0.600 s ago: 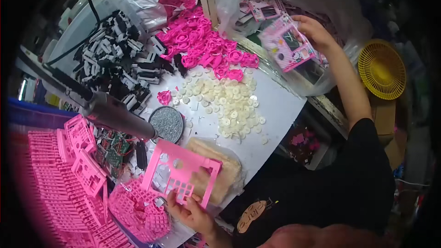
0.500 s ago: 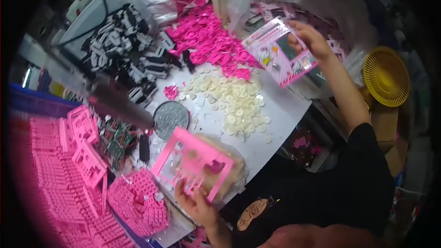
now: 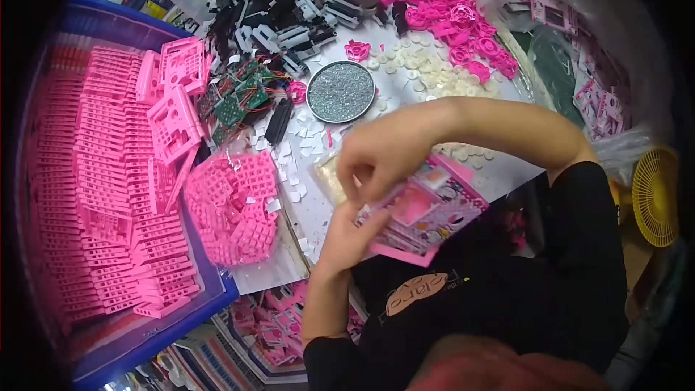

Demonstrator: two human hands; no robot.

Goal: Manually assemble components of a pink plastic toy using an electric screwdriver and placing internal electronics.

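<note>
My left hand (image 3: 346,237) is closed around the end of a pink plastic casing (image 3: 407,255), its thumb lying over the top. On the casing rests a printed pink panel (image 3: 443,226) with cartoon pictures and a window. Over the panel's far left end, my right hand (image 3: 387,148) is bent down with curled fingers. Its fingertips are close to the left thumb, and what they pinch, if anything, is hidden. Under the hands, a bag of pale pieces (image 3: 329,177) is partly covered.
A round tin of grey granules (image 3: 342,92) stands beyond my hands. Around it lie black-and-grey parts (image 3: 289,11), green circuit boards (image 3: 242,98), pale discs (image 3: 434,65) and pink rings (image 3: 463,14). At left are a bag of pink keypads (image 3: 235,206) and a blue crate (image 3: 210,297) of pink casings.
The printed panel, held apart in my right hand before, now lies on the pink casing. My hands have come together, and the view has swung toward the crate.
</note>
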